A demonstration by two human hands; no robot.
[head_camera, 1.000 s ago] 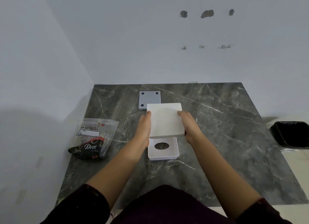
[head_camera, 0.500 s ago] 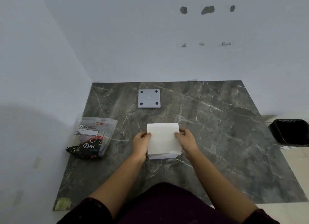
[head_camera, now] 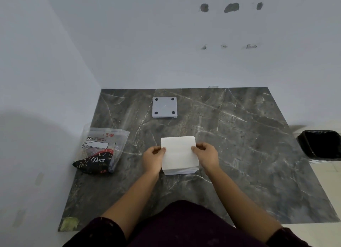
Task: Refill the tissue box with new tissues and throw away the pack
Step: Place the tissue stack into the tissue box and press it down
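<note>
A white stack of tissues [head_camera: 178,152] sits in the white tissue box [head_camera: 180,171], which lies upside down near the middle of the dark marble table; only the box's front wall shows below the stack. My left hand [head_camera: 153,158] grips the stack's left side and my right hand [head_camera: 206,156] grips its right side. The box's grey base plate [head_camera: 164,107], with dark round feet at its corners, lies farther back. The emptied clear and black Dove tissue pack [head_camera: 101,151] lies at the table's left edge.
The marble table [head_camera: 249,154] stands in a corner, with white walls behind and on the left. A black-lined waste bin [head_camera: 322,145] stands on the floor past the table's right edge. A bit of yellowish tape [head_camera: 69,223] marks the front left corner.
Both hands brought the tissue stack down and toward me from above the open box, and it now rests in the box, hiding the oval slot.
</note>
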